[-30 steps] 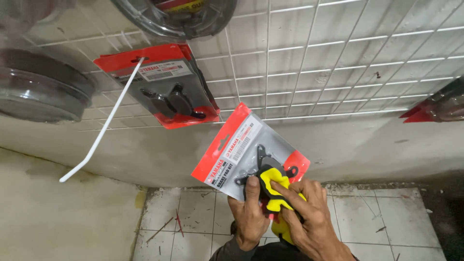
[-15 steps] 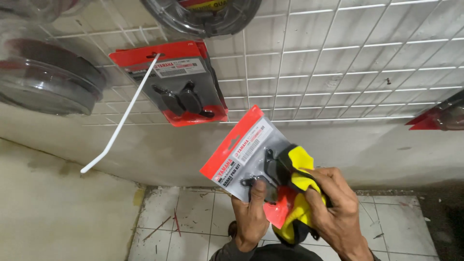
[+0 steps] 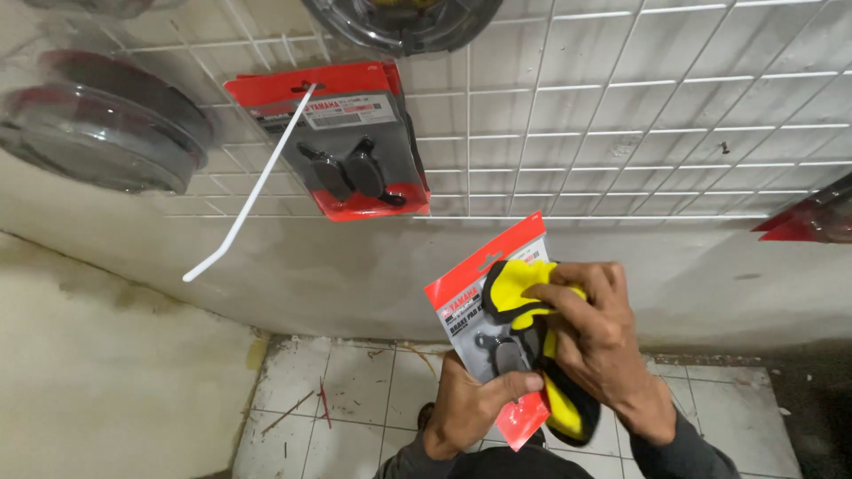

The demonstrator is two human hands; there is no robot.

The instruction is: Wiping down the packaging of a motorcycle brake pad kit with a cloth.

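A white hook (image 3: 248, 191) juts from the wire grid (image 3: 639, 124), beside a hung red blister pack (image 3: 342, 142). Lower down, a red-edged packet (image 3: 461, 310) is pinched at its lower edge by the left hand (image 3: 470, 404). A yellow cloth (image 3: 519, 288) is pressed on it, apparently bunched under the right hand (image 3: 599, 341), whose fingers (image 3: 577, 288) are curled together.

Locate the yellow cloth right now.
Head view, lower centre: yellow cloth is pressed by the right hand onto the red blister pack held by the left hand.
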